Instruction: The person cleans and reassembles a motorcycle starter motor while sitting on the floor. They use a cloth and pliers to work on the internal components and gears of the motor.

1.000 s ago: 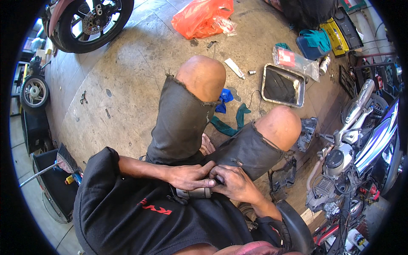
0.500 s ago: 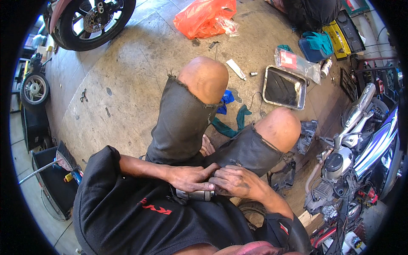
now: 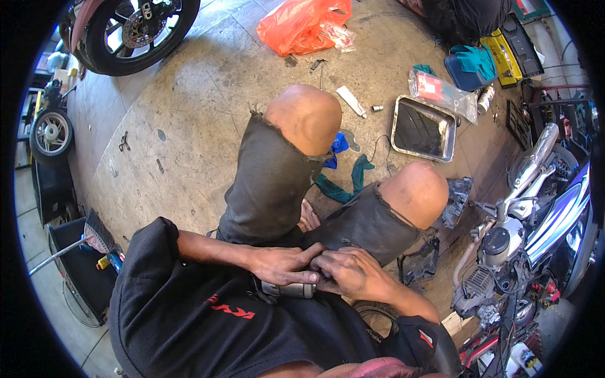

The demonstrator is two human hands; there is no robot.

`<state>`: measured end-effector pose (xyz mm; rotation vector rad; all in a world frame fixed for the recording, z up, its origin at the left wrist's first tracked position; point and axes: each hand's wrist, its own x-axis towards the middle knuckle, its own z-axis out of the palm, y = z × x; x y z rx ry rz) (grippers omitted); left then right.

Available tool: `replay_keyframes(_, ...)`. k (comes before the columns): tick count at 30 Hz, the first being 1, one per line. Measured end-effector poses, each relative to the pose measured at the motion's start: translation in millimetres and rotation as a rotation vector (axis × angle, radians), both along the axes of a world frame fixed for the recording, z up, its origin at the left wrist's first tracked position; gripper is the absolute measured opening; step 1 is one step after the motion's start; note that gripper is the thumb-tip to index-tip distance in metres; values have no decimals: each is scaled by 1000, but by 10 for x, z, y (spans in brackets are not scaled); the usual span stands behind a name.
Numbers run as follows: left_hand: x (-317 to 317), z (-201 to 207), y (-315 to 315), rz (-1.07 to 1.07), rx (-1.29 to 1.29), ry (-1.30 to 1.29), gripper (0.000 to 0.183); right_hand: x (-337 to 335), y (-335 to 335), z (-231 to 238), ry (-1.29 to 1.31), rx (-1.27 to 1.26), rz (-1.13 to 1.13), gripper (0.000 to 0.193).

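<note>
You are holding a small grey metal part [image 3: 288,290] low in your lap, just below your left hand [image 3: 285,264], whose fingers are closing over its top edge. Your right hand [image 3: 353,272] is pressing in from the part's right end, fingers curled together against it (what they are pinching is hidden, so I cannot tell whether they are clamped on the part itself or on something fitted to it). To do this well, I would keep the left hand bracing the part against your body while the right hand works in short, controlled motions, since both hands are greasy and a slip looks likely.

Beyond the part, your knees are rising in dark cut-off shorts [image 3: 271,183]. Past them on the concrete floor [image 3: 189,126], a green rag [image 3: 343,186] and a blue scrap [image 3: 339,143] are lying, and further out a white tube [image 3: 350,101] and a rectangular metal tray [image 3: 423,128]. To the right of the part, a motorcycle engine and frame [image 3: 504,252] are standing close. Farthest out, an orange plastic bag [image 3: 302,24] and a motorcycle wheel [image 3: 135,31] are sitting.
</note>
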<state>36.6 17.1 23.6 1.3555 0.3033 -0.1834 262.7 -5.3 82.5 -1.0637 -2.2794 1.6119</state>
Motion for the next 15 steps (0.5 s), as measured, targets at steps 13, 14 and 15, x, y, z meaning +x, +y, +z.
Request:
replay_keyframes(13,-81,11,-53,126,43,-137,59,-151,95,114,-155,-297,-94,26)
replay_keyframes(14,-86,11,-58,132,50,-138,61,-163,92,108,-168,-293,-90,27)
replay_keyframes(15,-88,17,-55,127,48,-135,63,-170,88,105,-189,-335,-95,28)
